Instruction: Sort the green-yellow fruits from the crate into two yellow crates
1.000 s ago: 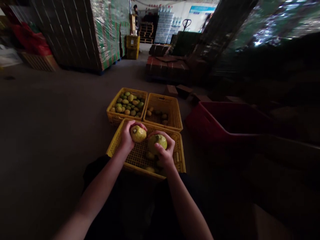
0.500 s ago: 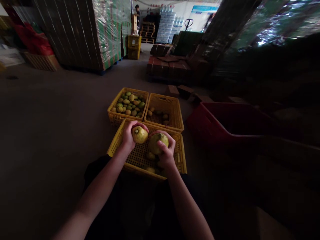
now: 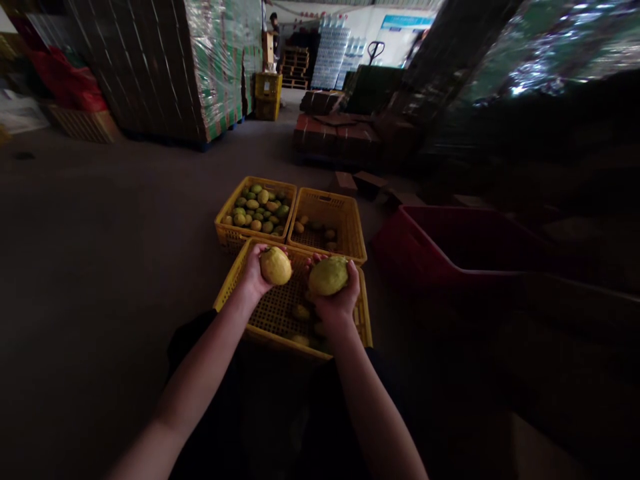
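My left hand (image 3: 255, 273) is wrapped round a yellow lemon (image 3: 276, 266). In my right hand (image 3: 345, 293) is a larger, greener lemon (image 3: 329, 276), cupped from below with the fingertips showing behind it. Both hands are over the near yellow crate (image 3: 270, 312), a little apart from each other. Inside that crate a few more lemons (image 3: 301, 313) lie toward its right side, partly hidden by my right hand and forearm.
Beyond stand a yellow crate (image 3: 231, 230) full of green and yellow fruit and another yellow crate (image 3: 353, 220) with several pieces. A dark red bin (image 3: 425, 247) is at the right. Wrapped pallet stacks (image 3: 215, 67) and flattened cartons (image 3: 335, 137) stand farther back. A person (image 3: 274, 23) is far off.
Both lemons have been turned in my hands, so the left one's stem end no longer faces me. My right hand has rolled palm-up, and the hands are slightly farther apart.
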`<state>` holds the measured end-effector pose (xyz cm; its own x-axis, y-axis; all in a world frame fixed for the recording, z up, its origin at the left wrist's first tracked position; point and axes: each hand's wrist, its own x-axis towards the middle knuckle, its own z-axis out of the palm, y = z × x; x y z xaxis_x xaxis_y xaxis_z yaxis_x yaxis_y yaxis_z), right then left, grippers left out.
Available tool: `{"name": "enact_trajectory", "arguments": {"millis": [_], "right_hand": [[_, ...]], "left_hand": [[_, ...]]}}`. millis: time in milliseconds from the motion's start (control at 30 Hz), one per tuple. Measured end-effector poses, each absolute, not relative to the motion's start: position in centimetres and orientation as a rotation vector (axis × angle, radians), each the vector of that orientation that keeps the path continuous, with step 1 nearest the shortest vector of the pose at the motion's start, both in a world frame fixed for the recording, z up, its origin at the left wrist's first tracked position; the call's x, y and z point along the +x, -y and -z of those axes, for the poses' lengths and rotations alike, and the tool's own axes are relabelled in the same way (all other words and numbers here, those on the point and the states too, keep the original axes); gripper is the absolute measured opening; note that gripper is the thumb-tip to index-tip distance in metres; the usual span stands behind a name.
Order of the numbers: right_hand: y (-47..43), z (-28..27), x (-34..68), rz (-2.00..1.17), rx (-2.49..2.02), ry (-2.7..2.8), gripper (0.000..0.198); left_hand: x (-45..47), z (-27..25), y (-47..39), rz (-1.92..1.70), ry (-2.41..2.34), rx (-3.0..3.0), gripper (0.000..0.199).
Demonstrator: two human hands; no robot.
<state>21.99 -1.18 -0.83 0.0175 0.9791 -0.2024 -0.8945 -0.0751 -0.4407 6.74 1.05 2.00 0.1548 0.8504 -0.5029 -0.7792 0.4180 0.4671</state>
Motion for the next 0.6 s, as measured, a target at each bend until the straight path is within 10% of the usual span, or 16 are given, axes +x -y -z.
{"name": "enact_trajectory", "arguments": {"millis": [600], "right_hand": [[1.0,1.4,22.7,-1.675,-0.516,0.182,0.04]], "left_hand": [[5.5,-1.6,-0.7,-1.155,-0.726,0.022,0.042]]}}
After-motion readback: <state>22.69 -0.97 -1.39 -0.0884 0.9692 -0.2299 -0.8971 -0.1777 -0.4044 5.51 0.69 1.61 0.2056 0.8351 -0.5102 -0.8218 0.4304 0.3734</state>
